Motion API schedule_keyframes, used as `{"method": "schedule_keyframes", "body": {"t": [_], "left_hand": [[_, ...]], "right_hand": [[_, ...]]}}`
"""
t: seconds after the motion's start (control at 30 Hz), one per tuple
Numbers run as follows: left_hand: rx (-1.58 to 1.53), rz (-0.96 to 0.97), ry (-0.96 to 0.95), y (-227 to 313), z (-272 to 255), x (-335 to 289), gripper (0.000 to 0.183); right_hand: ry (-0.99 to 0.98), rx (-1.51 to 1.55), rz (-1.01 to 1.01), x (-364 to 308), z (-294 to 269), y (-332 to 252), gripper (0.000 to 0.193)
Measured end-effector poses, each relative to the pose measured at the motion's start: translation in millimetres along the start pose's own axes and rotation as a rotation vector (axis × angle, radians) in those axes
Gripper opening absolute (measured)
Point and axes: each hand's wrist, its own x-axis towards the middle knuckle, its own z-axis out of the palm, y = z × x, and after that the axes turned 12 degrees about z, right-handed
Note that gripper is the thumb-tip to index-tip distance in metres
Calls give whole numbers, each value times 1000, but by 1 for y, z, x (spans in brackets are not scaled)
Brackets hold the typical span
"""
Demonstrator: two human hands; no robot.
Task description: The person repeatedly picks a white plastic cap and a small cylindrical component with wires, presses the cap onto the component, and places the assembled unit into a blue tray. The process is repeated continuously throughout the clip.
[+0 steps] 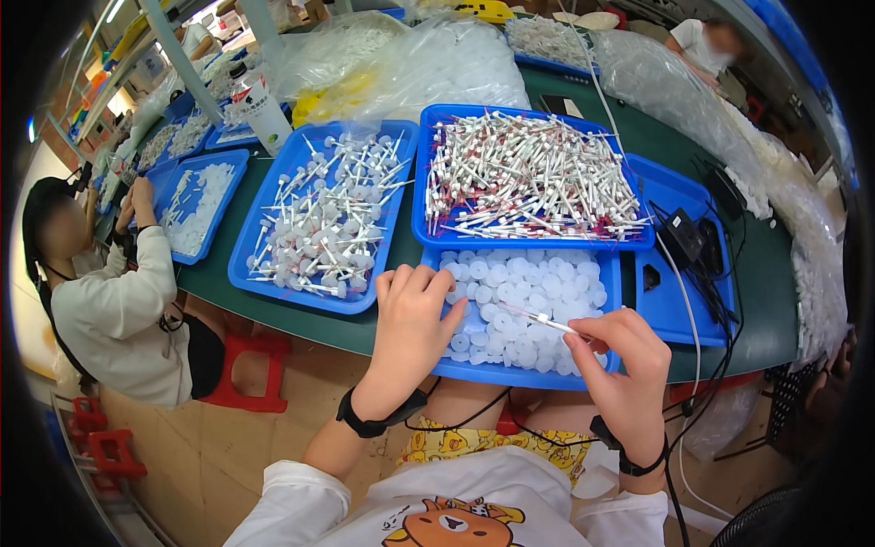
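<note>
Wrist bands: black straps (367, 424) encircled both wrists, just behind the hands.
Right hand (627, 354): thumb and fingers pinched one white stick.
White stick (552, 322): extended from the right fingertips, its thin end directed toward the left hand.
Left hand (412, 314): palm down, fingers bent, thumb spread; whether it held anything could not be told.
Translucent pieces (538, 287): rounded, massed beneath and between the hands in a blue front tray (519, 376).
Left tray (239, 260): blue, beyond the left hand, bearing white sticks with translucent heads.
Stick tray (533, 243): blue, ahead of both hands, heaped with similar sticks, overlapping the front tray.
Black adapter (682, 235): beyond the right hand, with cables.
Bottle (262, 114): farther off, left of the left hand.
</note>
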Motion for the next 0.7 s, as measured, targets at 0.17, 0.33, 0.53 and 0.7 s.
{"method": "schedule_keyframes", "body": {"t": [0.17, 0.33, 0.53, 0.7], "left_hand": [[-296, -100, -43, 1, -16, -2, 25], [-1313, -459, -22, 13, -30, -9, 24], [-1634, -534, -1, 17, -29, -17, 29], [-1663, -535, -41, 19, -29, -19, 27]], "right_hand": [[7, 11, -37, -8, 2, 9, 16], [101, 125, -77, -19, 19, 16, 21], [92, 73, -217, -23, 21, 19, 26], [81, -30, -302, -25, 16, 22, 29]]}}
